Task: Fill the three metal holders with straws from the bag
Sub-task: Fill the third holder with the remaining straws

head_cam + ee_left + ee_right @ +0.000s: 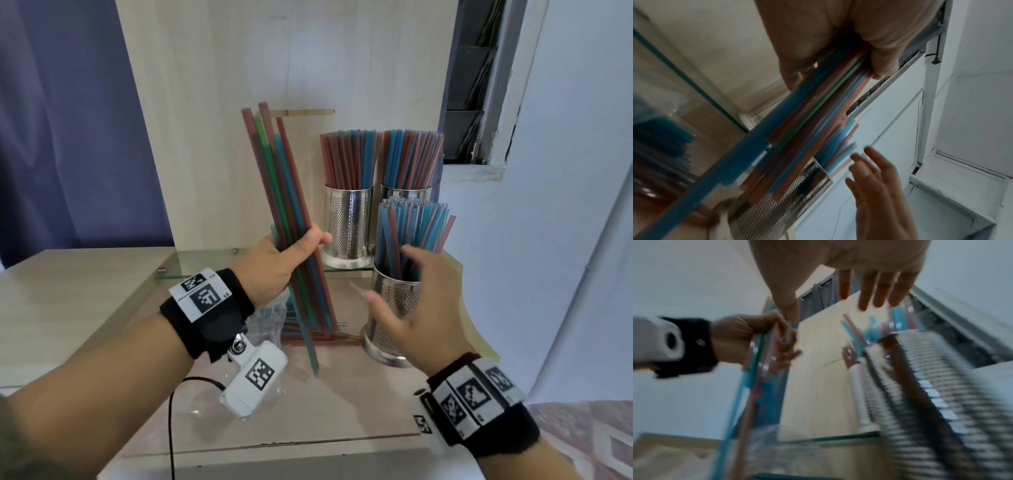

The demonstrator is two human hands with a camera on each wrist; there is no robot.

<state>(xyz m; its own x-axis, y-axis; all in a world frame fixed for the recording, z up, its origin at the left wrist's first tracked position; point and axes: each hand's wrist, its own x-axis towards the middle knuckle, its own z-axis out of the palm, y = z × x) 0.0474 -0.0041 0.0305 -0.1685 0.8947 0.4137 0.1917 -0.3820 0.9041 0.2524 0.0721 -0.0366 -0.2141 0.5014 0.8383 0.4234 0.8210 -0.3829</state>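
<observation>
My left hand [291, 260] grips a bundle of red, blue and green straws [284, 192] held nearly upright over the table; the same bundle of straws [818, 113] runs through my left hand [838, 53] in the left wrist view. My right hand [404, 294] is open with spread fingers, just in front of the near metal holder [390, 325], which has blue and red straws in it. Two more perforated metal holders, the left one [347, 222] and the right one [406, 192], stand behind on a glass shelf, packed with straws. In the right wrist view my right hand [859, 293] shows straight fingers.
The clear plastic bag [270, 317] with more straws lies on the table under my left hand. A wooden back panel [239, 102] rises behind the holders. A glass shelf [205, 262] sticks out at its foot. A white wall [565, 171] is to the right.
</observation>
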